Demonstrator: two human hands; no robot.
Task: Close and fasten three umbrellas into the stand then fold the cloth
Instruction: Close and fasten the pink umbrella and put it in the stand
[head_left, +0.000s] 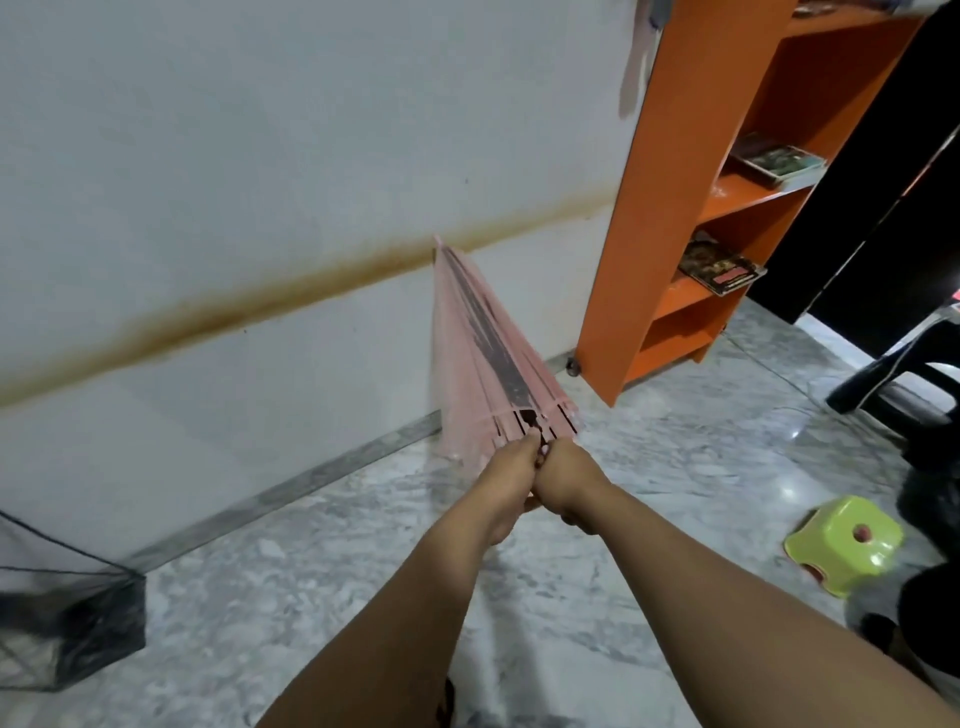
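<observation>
A pink umbrella (467, 353) points away from me toward the wall, its canopy collapsed into a narrow cone with ribs showing at the near end. My left hand (506, 486) and my right hand (563, 480) meet at its base, both curled round the shaft or handle, which they hide. A black mesh stand (62, 618) sits on the floor at the far left. No other umbrella and no cloth is in view.
An orange bookshelf (691, 208) with books stands against the white wall to the right. A lime green stool (844, 543) lies on the marble floor at right, near a black chair (893, 374) and dark objects at the edge.
</observation>
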